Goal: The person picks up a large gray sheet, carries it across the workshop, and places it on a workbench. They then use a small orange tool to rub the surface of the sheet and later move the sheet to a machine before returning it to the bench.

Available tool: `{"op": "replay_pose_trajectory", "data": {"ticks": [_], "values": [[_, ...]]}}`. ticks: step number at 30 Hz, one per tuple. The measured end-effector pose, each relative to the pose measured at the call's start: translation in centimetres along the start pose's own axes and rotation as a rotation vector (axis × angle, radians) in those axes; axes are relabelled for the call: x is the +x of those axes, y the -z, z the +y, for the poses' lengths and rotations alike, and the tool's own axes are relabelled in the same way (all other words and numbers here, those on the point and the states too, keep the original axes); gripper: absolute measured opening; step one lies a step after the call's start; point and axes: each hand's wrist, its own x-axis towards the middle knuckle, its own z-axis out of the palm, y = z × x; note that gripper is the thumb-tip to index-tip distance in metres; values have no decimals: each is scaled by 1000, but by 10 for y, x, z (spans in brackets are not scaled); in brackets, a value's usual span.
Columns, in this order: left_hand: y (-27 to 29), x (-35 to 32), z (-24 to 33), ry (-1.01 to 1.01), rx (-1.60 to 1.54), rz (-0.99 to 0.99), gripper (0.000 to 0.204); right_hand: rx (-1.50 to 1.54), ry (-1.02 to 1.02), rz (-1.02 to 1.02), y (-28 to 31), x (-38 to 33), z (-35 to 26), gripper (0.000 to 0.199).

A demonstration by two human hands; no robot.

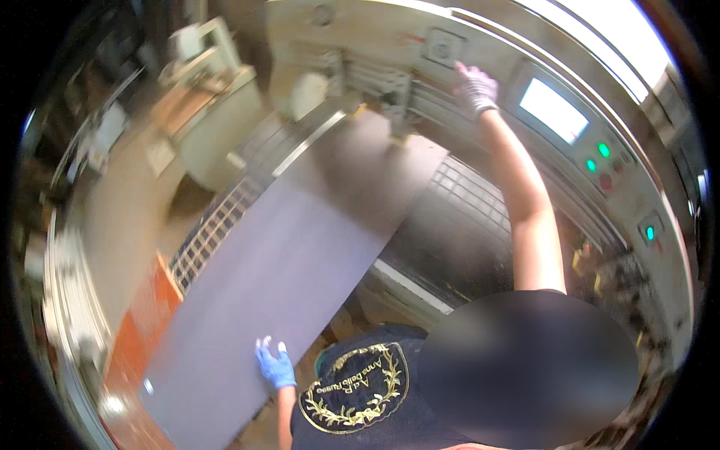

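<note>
A long, flat grey sheet (247, 277) lies diagonally across the machine bed, its near end at the lower left. My left hand (275, 367), in a blue glove with pale fingertips, rests by the sheet's right edge with its fingers spread. My right arm stretches up to the machine's front panel. On that side my right hand (478, 86) wears a pale glove with a striped cuff. Its index finger is stretched out close to a square panel fitting (445, 49); blur hides whether it touches. Nothing shows in either hand. The sheet's far end is beneath a machine head (397, 101).
A lit screen (553, 110) and green-lit buttons (604, 150) sit on the panel to the right. Grid-like supports (214, 231) flank the sheet, with a reddish-brown surface (139, 330) at its lower left. A pale machine housing (221, 127) stands at the far left.
</note>
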Motion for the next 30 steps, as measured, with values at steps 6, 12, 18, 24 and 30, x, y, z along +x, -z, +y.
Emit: {"op": "replay_pose_trajectory", "data": {"ticks": [6, 12, 18, 24, 30], "values": [[46, 2, 10, 161, 59, 76, 37, 119, 430, 114, -15, 44, -23, 44], [67, -140, -75, 651, 121, 355, 35, 129, 429, 142, -69, 86, -91, 39], [37, -335, -117, 1247, -38, 235, 41, 316, 368, 270, -98, -89, -136, 34], [-17, -566, -131, 1794, -486, 284, 49, 1480, 544, -819, -29, -489, -320, 32], [-76, -750, -183, 1556, -590, 602, 39, 843, 1865, -680, 150, -805, -381, 45]]}}
